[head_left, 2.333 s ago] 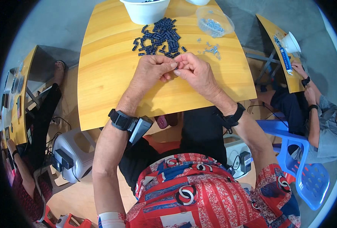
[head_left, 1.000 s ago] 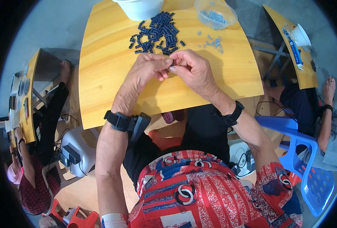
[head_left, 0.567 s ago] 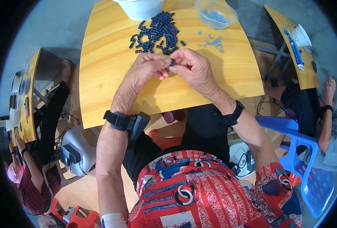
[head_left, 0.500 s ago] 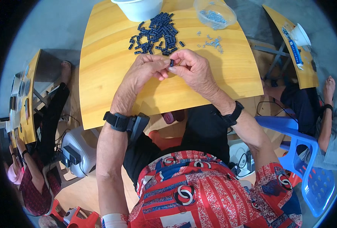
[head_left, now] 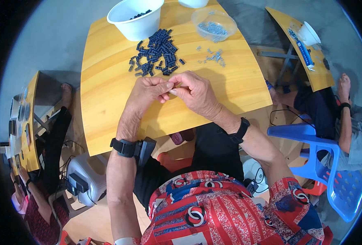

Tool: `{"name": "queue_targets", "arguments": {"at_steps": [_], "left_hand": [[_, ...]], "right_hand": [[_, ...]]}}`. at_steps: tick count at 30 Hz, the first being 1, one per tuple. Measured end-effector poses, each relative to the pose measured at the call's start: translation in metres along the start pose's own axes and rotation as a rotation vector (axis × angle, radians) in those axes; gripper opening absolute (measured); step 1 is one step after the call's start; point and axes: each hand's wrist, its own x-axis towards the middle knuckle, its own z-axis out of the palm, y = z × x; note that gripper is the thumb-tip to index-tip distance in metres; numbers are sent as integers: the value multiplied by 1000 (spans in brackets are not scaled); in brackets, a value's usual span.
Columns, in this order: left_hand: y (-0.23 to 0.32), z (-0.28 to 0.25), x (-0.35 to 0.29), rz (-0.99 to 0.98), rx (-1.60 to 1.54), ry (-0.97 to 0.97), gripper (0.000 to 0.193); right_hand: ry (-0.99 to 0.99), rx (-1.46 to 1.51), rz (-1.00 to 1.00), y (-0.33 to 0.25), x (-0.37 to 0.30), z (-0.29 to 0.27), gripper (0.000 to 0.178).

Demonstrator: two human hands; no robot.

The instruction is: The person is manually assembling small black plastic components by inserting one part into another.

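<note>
My left hand and my right hand meet over the near half of the wooden table, fingertips pinched together. The small black plastic piece between them is now almost wholly covered by the fingers. Just beyond my hands lies a heap of small black plastic pieces, with a few strays around its near side. Right of the heap, tiny silvery-grey parts are scattered on the wood. More such parts sit in a clear round bowl behind them.
A white tub with black pieces inside stands at the table's far left; another white container is cut off at the top. A blue plastic chair is at my right. People sit at side tables left and right.
The view has shifted, bringing more of the far table and the tub's inside into sight. My hands stay together, and the black piece that showed between the fingertips is now covered.
</note>
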Motion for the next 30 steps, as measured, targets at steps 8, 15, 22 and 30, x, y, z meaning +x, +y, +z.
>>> {"name": "queue_targets", "arguments": {"at_steps": [8, 15, 22, 30], "left_hand": [[-10, -5, -3, 63, -62, 34, 16], [-9, -8, -6, 76, -169, 133, 18], [-11, -11, -4, 87, -142, 5, 18], [-4, -15, 0, -30, -84, -73, 18]], "right_hand": [[35, -103, -73, 4, -2, -11, 17], [33, -194, 207, 28, 28, -71, 8], [-141, -513, 66, 47, 59, -91, 14], [-279, -455, -67, 34, 80, -43, 12]]}}
